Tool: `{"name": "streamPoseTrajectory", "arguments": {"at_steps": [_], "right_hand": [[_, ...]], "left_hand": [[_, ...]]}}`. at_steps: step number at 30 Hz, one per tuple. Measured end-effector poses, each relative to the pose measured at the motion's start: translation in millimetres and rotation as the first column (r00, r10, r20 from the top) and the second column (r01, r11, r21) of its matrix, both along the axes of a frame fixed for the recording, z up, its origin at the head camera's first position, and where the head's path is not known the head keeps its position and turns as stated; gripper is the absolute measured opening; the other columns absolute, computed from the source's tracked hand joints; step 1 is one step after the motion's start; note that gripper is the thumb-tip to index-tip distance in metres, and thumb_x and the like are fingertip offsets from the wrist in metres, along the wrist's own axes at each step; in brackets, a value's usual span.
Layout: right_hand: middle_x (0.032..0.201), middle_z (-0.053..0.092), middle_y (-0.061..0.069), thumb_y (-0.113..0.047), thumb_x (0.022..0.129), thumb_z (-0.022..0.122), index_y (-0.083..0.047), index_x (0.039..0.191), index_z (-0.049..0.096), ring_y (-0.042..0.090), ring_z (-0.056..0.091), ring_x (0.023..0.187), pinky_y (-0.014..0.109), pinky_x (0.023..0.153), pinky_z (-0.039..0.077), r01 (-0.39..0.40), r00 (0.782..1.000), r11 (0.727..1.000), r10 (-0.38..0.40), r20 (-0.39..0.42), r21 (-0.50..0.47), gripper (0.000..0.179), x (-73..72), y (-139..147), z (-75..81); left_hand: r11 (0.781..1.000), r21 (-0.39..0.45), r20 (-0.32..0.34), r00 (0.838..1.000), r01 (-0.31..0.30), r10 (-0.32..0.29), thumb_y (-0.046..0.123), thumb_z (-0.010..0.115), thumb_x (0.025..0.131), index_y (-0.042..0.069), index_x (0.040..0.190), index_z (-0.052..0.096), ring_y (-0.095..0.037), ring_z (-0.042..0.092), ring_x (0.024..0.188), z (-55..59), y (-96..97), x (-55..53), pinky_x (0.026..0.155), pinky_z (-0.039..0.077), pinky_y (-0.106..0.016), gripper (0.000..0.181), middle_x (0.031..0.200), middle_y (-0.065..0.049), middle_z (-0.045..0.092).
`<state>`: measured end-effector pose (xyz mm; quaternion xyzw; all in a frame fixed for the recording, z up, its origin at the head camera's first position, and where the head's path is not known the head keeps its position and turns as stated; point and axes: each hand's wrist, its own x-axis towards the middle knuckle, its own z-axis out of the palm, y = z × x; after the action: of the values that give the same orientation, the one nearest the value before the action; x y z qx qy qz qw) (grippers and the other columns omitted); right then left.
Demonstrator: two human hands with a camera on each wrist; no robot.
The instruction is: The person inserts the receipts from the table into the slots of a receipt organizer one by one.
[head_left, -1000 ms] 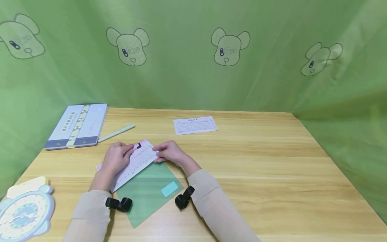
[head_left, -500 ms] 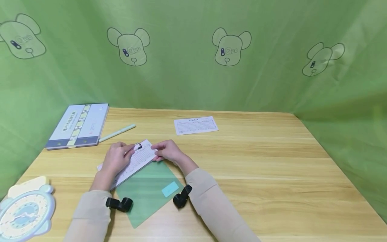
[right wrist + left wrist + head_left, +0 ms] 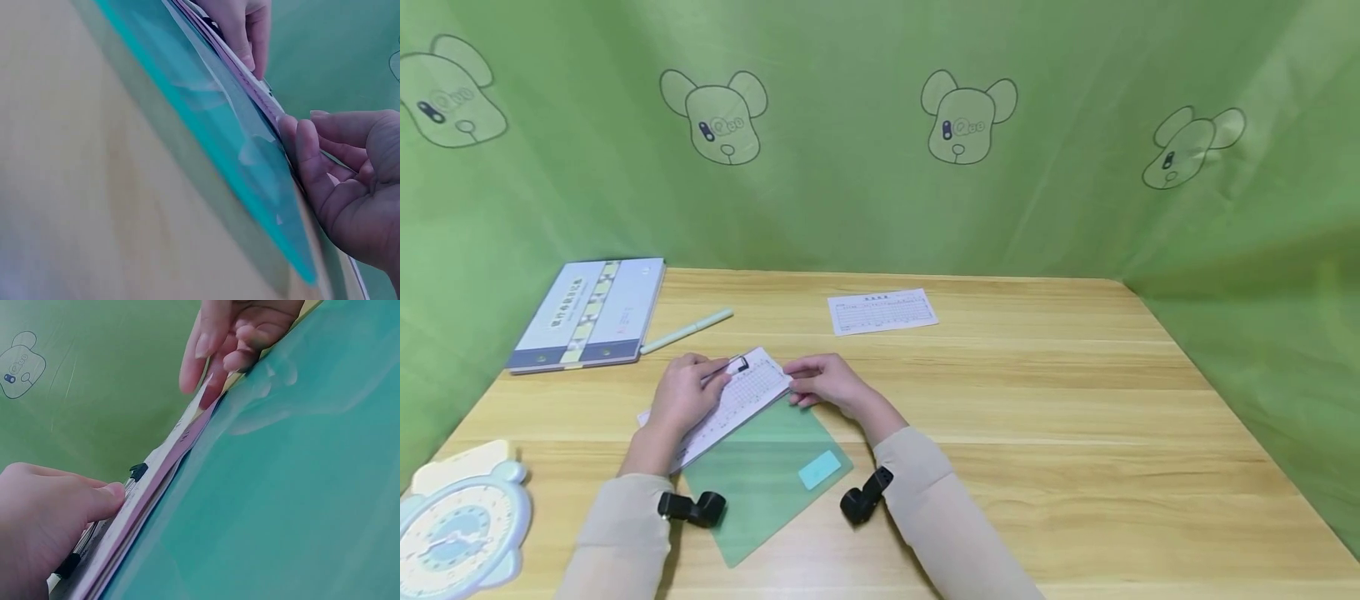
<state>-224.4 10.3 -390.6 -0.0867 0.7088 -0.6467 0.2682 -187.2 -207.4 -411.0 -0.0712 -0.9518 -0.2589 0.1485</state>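
A translucent green folder (image 3: 767, 492) lies slantwise on the table. Along its upper left edge is a stack of printed sheets (image 3: 751, 398), crossed by a metal clip with black ends (image 3: 742, 364). The left hand (image 3: 688, 396) pinches the clip bar; its thumb lies along the bar in the left wrist view. At the stack's right corner is the right hand (image 3: 831, 383), fingertips touching the edge of the sheets. In the right wrist view its fingers (image 3: 306, 140) are partly bent, and pink and white sheet edges (image 3: 247, 81) show beside them. The left palm hides part of the stack.
A printed slip (image 3: 882, 312) lies farther back on the table (image 3: 1075, 433). To the left are a blue-and-white notebook (image 3: 587, 312) and a pale green pen (image 3: 687, 331). A toy clock (image 3: 463, 529) sits at the front left. Green curtain (image 3: 850, 208) borders the table.
The pink edge that showed at the top of the stack is now covered by the white sheet. The right hand has shifted slightly right, while the left hand stays at the clip.
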Motion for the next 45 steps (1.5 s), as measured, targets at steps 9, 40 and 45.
{"name": "streamPoseTrajectory", "arguments": {"at_steps": [9, 40, 45], "right_hand": [[0.097, 0.058, 0.017, 0.000, 0.080, 0.057, 0.005, 0.114, 0.051, 0.023, 0.060, 0.070, 0.032, 0.063, 0.050, -0.018, 0.999, 0.999, 0.020, -0.050, 0.032, 0.035, -4.0, 33, 4.2], [0.125, 0.038, 0.021, -0.005, 0.080, 0.057, 0.004, 0.125, 0.039, 0.030, 0.038, 0.111, 0.037, 0.091, 0.033, 0.410, 0.884, 0.890, -0.334, -0.328, 0.200, 0.049, -90.3, 155, 22.9], [0.128, 0.037, 0.019, -0.006, 0.079, 0.058, 0.003, 0.127, 0.036, 0.030, 0.032, 0.117, 0.037, 0.096, 0.026, 0.409, 0.887, 0.873, -0.311, -0.341, 0.267, 0.053, -102.0, 153, 16.5]], "left_hand": [[1.000, 0.024, -0.023, 1.000, 0.001, 0.000, 0.017, 0.059, 0.080, 0.002, 0.104, 0.062, -0.033, 0.047, 0.085, -1.7, 0.0, -0.3, 0.075, 0.036, -0.044, 0.028, 0.090, -0.018, 0.054], [0.999, 0.053, -0.001, 1.000, -0.007, 0.007, 0.017, 0.059, 0.081, 0.001, 0.105, 0.061, -0.031, 0.047, 0.085, -0.6, -0.5, -2.2, 0.076, 0.036, -0.044, 0.028, 0.091, -0.016, 0.054], [0.998, 0.062, 0.015, 1.000, -0.013, 0.012, 0.017, 0.059, 0.081, 0.001, 0.106, 0.061, -0.031, 0.047, 0.086, -0.9, -0.4, -1.5, 0.076, 0.036, -0.044, 0.029, 0.091, -0.016, 0.054]]}}
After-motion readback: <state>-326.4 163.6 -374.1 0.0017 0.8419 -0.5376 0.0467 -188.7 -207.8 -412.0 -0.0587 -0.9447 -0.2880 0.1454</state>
